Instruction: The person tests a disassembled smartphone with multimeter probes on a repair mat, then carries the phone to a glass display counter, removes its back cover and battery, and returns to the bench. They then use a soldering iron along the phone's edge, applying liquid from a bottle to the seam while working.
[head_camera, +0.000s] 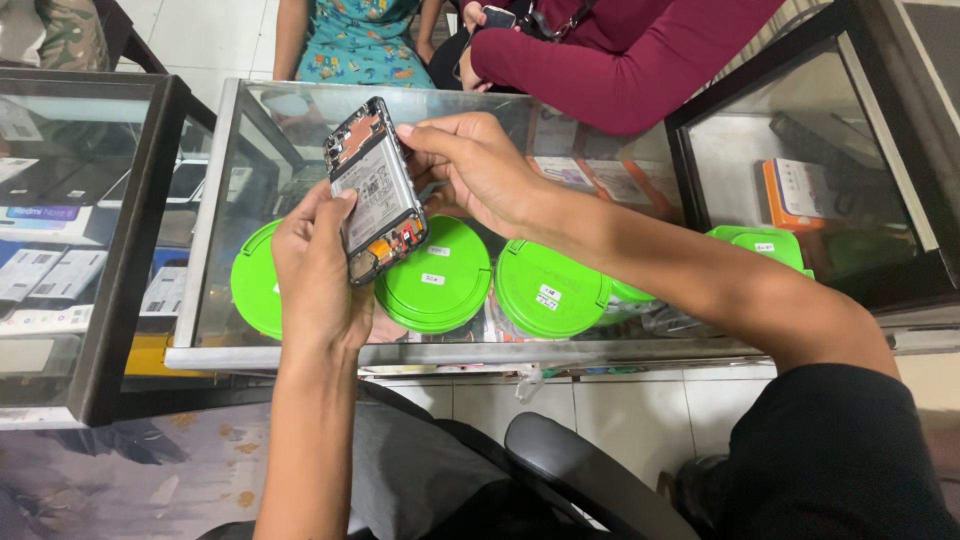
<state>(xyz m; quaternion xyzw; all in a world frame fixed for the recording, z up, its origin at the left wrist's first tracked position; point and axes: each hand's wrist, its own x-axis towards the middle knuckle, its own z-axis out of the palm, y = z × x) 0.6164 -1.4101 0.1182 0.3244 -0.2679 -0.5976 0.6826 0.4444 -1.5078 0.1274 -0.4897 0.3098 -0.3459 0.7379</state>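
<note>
The left hand (318, 270) and the right hand (478, 170) hold an opened phone (375, 190) between them, above a glass counter (215, 200). The left fingers curl round the phone's lower edge; its thumb presses the flat grey battery. The right fingers pinch the top corner. The phone's tiny parts are hard to make out. Round, smooth green lids (545, 288) sit under the glass, below the fingers.

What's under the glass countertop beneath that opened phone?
Under the glass countertop sit round containers with green lids. The left hand and opened phone hide part of them; their contents cannot be seen.
</note>
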